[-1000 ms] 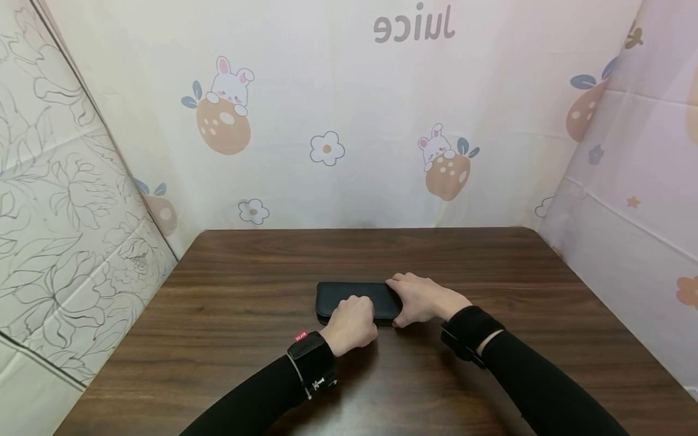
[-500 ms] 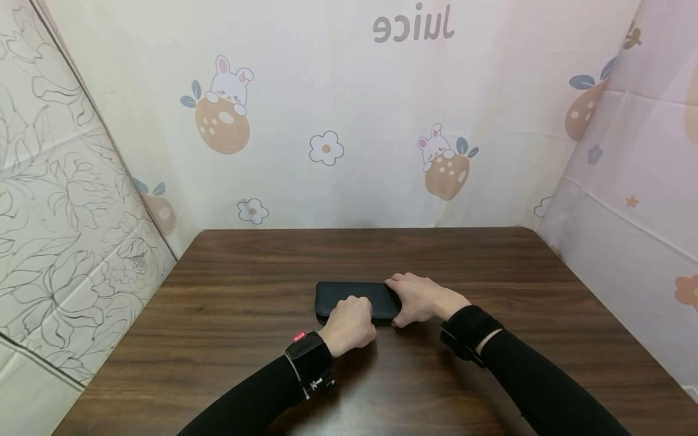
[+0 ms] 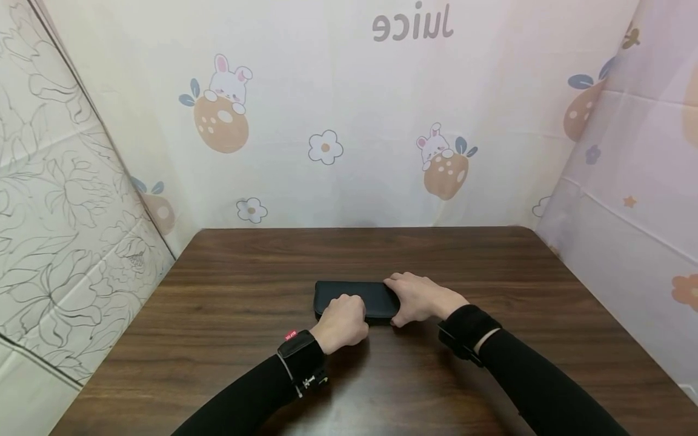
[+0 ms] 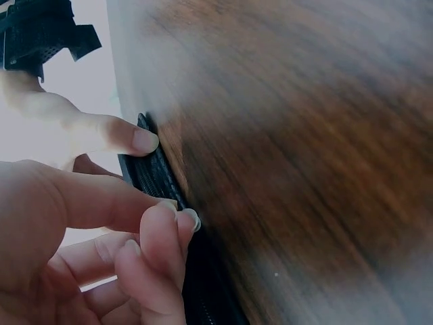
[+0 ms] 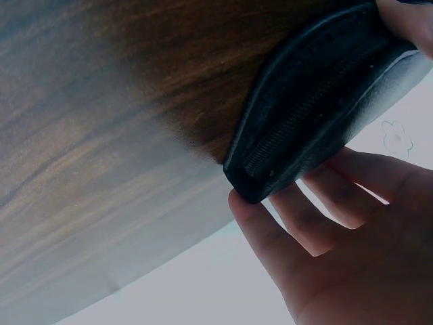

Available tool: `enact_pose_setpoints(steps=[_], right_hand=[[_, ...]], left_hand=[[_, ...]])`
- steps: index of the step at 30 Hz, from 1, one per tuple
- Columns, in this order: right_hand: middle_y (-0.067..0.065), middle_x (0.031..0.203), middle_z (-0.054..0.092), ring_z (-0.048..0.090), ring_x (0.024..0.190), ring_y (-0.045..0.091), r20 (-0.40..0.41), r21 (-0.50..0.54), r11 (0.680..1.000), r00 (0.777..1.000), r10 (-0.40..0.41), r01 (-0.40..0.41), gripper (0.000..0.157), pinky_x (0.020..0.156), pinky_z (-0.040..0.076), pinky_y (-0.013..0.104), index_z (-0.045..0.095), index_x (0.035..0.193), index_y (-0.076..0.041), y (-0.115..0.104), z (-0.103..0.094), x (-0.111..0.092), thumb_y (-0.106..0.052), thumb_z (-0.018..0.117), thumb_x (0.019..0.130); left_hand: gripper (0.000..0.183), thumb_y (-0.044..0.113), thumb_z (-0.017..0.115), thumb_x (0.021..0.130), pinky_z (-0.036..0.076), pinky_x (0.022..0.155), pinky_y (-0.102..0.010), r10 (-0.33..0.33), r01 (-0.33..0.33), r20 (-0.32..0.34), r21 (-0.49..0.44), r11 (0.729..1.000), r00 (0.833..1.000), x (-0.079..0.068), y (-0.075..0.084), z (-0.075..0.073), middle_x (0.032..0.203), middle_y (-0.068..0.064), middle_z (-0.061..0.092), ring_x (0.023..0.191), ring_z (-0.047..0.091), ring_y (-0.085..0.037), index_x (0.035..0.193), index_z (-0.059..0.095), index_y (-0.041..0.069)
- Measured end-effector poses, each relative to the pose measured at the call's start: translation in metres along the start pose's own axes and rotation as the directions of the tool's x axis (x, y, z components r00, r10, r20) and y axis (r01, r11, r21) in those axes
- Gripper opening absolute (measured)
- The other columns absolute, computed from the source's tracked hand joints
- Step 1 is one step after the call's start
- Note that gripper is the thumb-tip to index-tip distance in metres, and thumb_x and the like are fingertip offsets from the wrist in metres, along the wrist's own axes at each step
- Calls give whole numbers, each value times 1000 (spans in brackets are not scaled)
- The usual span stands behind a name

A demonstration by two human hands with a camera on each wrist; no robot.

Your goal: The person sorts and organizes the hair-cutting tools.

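A black zip wallet [image 3: 354,295] lies flat on the table, its zipper [image 5: 294,125] running along the front edge. My right hand [image 3: 421,298] grips its right end, thumb at the front edge and fingers at the back. Along the front edge, my left hand [image 3: 340,324] has curled fingers, and in the left wrist view its thumb and index finger pinch at the zipper. Between those fingertips only a small glint of the zipper pull [image 4: 173,202] shows; the rest is hidden.
The brown wood-grain table [image 3: 245,266] extends around the wallet. Behind it hangs a pale printed curtain [image 3: 349,91], with more patterned cloth [image 3: 71,200] at the left side. A black band with a small device [image 3: 302,360] sits on the left wrist.
My left hand has moved a little to the left along the wallet's front edge, still pinching. The right hand keeps its grip, and the wallet stays nearly where it was.
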State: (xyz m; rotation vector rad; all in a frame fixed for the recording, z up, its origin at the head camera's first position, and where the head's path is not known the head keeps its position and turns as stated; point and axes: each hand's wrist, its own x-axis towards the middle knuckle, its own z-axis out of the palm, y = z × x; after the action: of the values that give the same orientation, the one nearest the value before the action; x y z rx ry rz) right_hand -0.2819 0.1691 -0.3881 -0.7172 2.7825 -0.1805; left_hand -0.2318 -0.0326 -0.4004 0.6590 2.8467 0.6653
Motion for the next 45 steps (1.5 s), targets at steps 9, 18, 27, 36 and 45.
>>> enact_pose_setpoints(steps=[9,18,27,36,45], right_hand=[[12,141,53,52,122,31,13,1,1000,1000,10,-10,85,96,48,50,50,147,-3,1,0,1,-34,85,76],[13,140,53,53,123,31,10,-1,1000,1000,9,-9,85,98,48,50,50,147,-3,1,0,1,-33,85,76],[13,142,52,52,125,31,18,2,1000,1000,13,-13,86,99,47,50,49,148,-3,1,1,2,-33,85,77],[13,142,52,52,125,31,25,13,1000,1000,19,-19,84,99,46,50,48,149,-3,4,1,1,-32,84,78],[12,142,52,52,123,29,15,13,1000,1000,12,-12,84,99,47,49,49,148,-3,3,1,2,-31,84,77]], left_hand=[[42,3,66,85,26,43,-25,0,1,-8,7,1000,1000,-3,-4,-2,48,6,30,41,32,-11,52,43,16],[41,3,66,85,26,42,-25,-5,5,-13,7,1000,1000,-3,-6,-2,48,6,30,40,32,-12,53,44,16],[42,4,66,85,27,42,-26,-34,35,-23,30,999,999,-6,-9,-4,49,6,31,42,33,-12,53,43,15],[43,5,66,86,28,43,-26,-25,26,-23,39,999,999,-4,-9,-2,47,6,30,42,32,-12,52,43,16],[42,5,67,85,30,44,-27,-30,31,-27,28,999,999,-5,-12,-4,48,5,33,42,36,-13,52,44,16]])
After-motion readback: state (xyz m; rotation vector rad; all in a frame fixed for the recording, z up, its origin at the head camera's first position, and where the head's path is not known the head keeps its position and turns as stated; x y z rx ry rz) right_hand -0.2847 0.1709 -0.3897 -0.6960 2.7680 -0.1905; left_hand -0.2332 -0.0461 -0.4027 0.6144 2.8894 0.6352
